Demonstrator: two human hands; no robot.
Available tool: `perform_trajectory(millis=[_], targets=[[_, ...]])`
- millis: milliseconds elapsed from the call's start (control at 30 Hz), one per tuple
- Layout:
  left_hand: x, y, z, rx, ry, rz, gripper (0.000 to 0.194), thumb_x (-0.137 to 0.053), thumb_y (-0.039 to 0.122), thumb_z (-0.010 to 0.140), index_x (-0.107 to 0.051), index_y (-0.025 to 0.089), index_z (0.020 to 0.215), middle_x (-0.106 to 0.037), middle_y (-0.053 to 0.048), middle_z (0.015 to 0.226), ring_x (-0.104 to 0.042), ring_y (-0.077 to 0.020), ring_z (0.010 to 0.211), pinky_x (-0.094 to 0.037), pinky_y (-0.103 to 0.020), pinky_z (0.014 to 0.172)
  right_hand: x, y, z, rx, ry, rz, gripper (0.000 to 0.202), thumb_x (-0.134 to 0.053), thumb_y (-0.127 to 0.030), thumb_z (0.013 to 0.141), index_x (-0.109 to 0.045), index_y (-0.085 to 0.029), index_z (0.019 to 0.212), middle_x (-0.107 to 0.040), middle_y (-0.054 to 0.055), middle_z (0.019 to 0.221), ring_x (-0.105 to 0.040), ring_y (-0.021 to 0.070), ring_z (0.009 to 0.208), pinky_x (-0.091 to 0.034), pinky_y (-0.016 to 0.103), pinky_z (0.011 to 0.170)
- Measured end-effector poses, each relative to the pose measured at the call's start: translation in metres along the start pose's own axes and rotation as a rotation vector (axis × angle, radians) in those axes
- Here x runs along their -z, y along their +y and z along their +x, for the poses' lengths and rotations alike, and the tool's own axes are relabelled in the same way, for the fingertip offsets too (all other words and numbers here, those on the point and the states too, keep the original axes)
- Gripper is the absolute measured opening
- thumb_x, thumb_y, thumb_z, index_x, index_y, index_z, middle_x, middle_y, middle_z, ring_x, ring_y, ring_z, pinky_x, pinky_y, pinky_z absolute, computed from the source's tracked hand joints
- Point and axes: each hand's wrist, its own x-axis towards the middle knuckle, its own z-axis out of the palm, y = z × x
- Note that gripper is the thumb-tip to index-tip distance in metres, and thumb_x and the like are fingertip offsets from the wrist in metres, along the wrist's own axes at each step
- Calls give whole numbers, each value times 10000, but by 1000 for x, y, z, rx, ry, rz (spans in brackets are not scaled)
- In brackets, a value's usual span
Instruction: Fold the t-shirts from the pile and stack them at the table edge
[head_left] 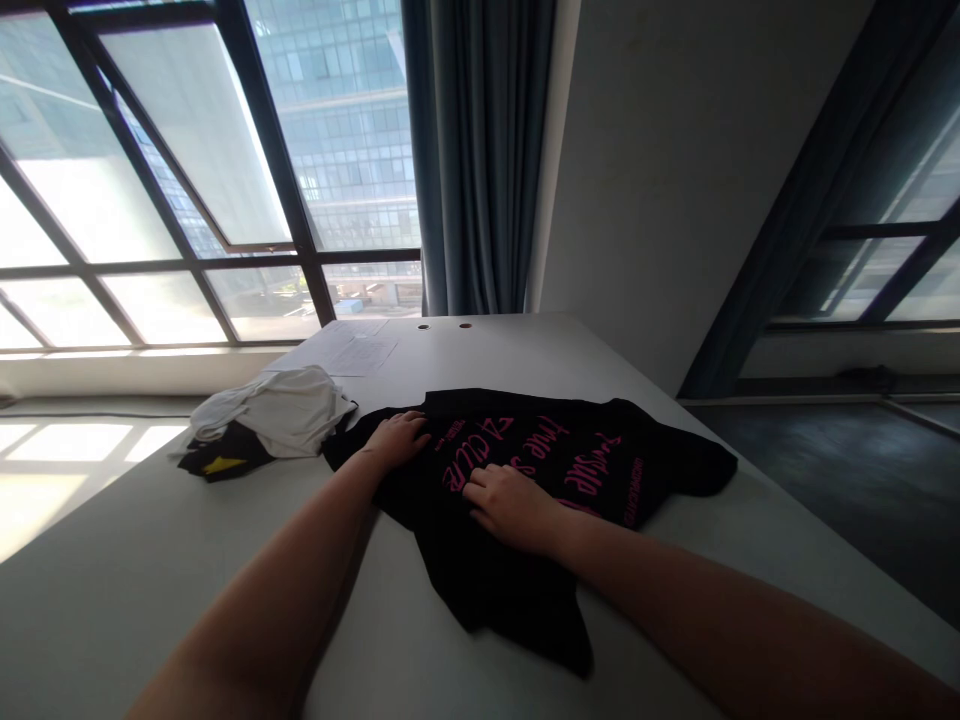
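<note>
A black garment with pink lettering (600,460) lies spread across the white table, one black part stretching toward me and another to the right. My left hand (399,438) rests on its upper left part, fingers apart and lying flat on the cloth. On the lettering near the middle lies my right hand (514,505), its fingers slightly bent and spread over the fabric. Neither hand visibly grips the cloth.
Left of the garment is a heap of white cloth (281,410) with a black and yellow piece (225,455). Papers (360,352) lie behind it on the white table (187,570). Windows, a blue curtain (480,160) and a wall stand beyond.
</note>
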Motion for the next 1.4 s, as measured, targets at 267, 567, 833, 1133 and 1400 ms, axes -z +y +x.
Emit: perform_trajectory(millis=[267, 567, 833, 1133, 1400], targets=[[47, 20, -12, 138, -248, 41, 313, -506, 377, 983, -761, 199, 1013, -763, -125, 1059, -733, -291, 967, -563, -393, 875, 23, 16, -6, 59, -75, 186, 134, -585, -157, 942, -712, -178, 977, -733, 76, 1026, -674, 225, 951, -476, 311, 824], [85, 67, -25, -20, -30, 94, 328, -470, 452, 1014, -706, 225, 1038, -776, -83, 955, -730, -275, 915, -536, -370, 811, 58, 8, -23, 314, -701, 413, 96, -747, -125, 794, -752, -220, 778, -704, -67, 744, -618, 131, 675, -398, 242, 622], [26, 87, -23, -469, -2, -163, 397, -569, 497, 1011, -618, 257, 1325, -643, -82, 1305, -636, -253, 1159, -478, -390, 1065, 42, -3, -16, 295, -1080, 653, 198, -830, -288, 756, -711, -222, 612, -667, -97, 610, -633, 116, 625, -453, 210, 651], [14, 83, -17, -406, -76, -185, 377, -601, 367, 993, -628, 264, 1355, -663, -62, 1266, -648, -264, 1148, -493, -391, 1058, 46, 4, -15, 48, -1171, 694, 187, -788, -332, 830, -676, -211, 742, -659, -89, 592, -667, 129, 622, -484, 221, 655], [24, 73, -13, -102, -105, -48, 205, -546, 371, 1006, -663, 311, 1164, -711, -17, 1214, -686, -223, 1115, -521, -320, 946, 76, -40, -37, 255, -673, 260, 345, -714, -568, 878, -768, -230, 916, -692, -13, 717, -622, 184, 628, -345, 288, 532]])
